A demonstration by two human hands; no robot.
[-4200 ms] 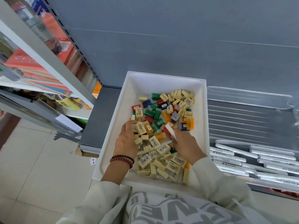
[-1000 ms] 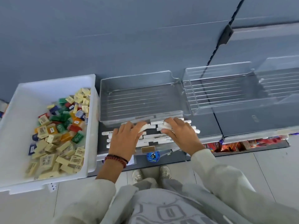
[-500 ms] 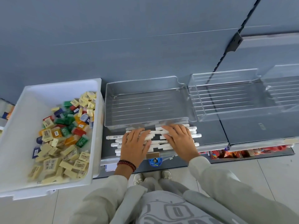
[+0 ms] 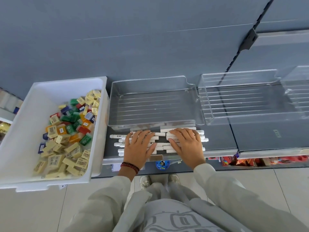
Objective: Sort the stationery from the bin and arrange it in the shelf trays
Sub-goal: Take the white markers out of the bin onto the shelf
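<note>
The left hand (image 4: 138,148) and right hand (image 4: 187,144) lie flat over the pens (image 4: 117,136), hiding their middles. The farthest pens blur behind the tray's (image 4: 150,84) front wall. At the shelf's (image 4: 250,138) right end, the end tray (image 4: 299,97) is cut off. The bin's (image 4: 50,84) near-left corner is cut off too, and the erasers' (image 4: 66,148) print is too small to read.

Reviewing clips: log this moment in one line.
left hand: flat on white pens | right hand: same | clear tray: behind pens | white bin: holds erasers | step: arranging pens

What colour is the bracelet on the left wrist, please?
The bracelet is dark red beads, seen in the head view.
</note>
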